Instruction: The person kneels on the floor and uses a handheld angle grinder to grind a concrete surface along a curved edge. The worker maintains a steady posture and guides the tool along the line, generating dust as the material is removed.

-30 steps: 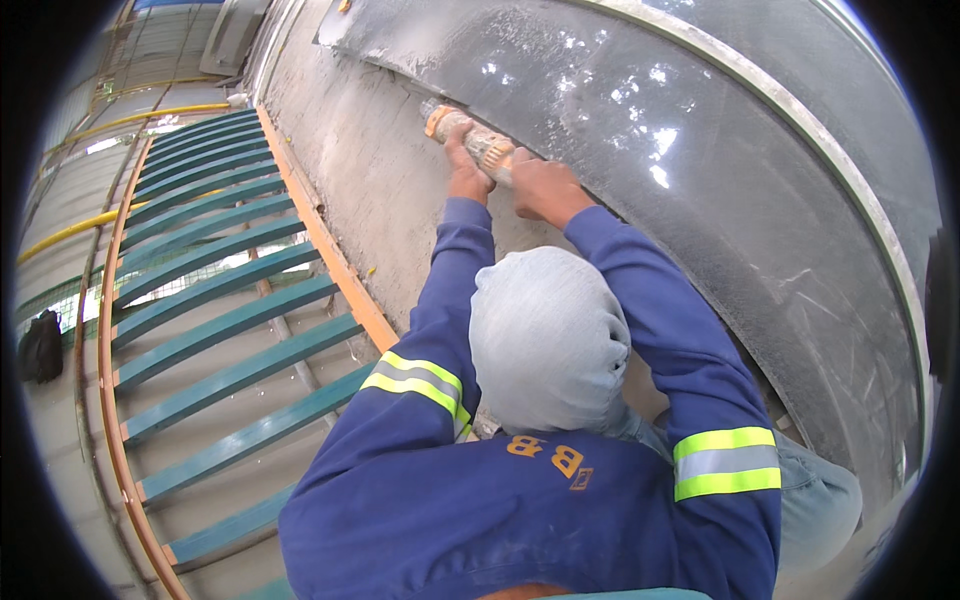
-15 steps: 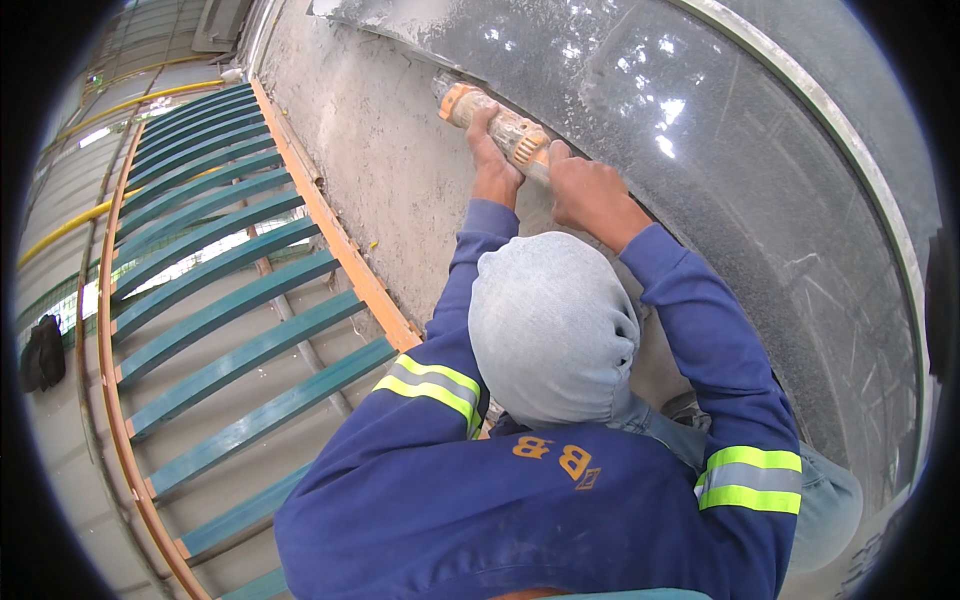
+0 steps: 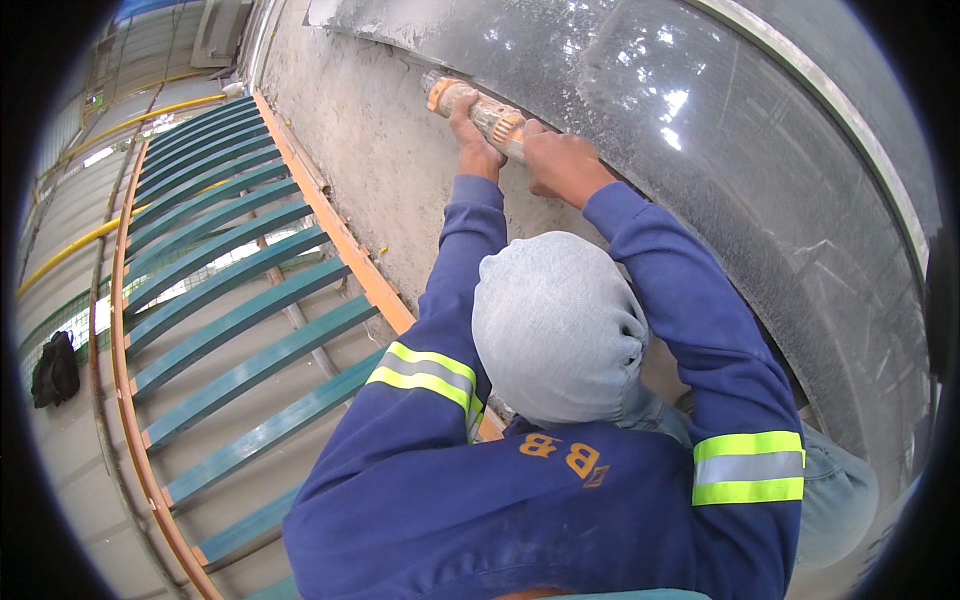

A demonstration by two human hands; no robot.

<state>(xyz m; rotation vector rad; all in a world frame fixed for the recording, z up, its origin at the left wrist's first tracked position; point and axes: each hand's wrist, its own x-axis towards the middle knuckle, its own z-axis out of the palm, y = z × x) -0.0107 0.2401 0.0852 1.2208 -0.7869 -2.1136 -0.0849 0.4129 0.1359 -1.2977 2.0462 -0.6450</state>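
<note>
Both hands hold a dusty orange and whitish power tool (image 3: pixel 478 112), long-bodied like an angle grinder. My left hand (image 3: pixel 474 138) is closed around its front part, near the orange collar. My right hand (image 3: pixel 562 165) is closed round its rear end. The tool's tip points to the far left, beside the edge of a dark glossy panel (image 3: pixel 700 170) coated with pale dust. Any disc or blade is hidden from this view. A rough grey concrete surface (image 3: pixel 370 150) lies under and left of the tool. My denim-covered knee (image 3: pixel 555 325) rises between my arms.
Along the left stretches a long frame with teal slats (image 3: pixel 240 325) and an orange rail (image 3: pixel 340 235) beside the concrete. Beyond it are a yellow pipe (image 3: pixel 65 255) and a black bag-like item (image 3: pixel 55 370). A pale metal frame (image 3: pixel 850 120) curves along the panel's right side.
Both hands and the tool have shifted slightly up and left along the panel's edge. My grip is the same. The view has turned a little, moving the slatted frame right.
</note>
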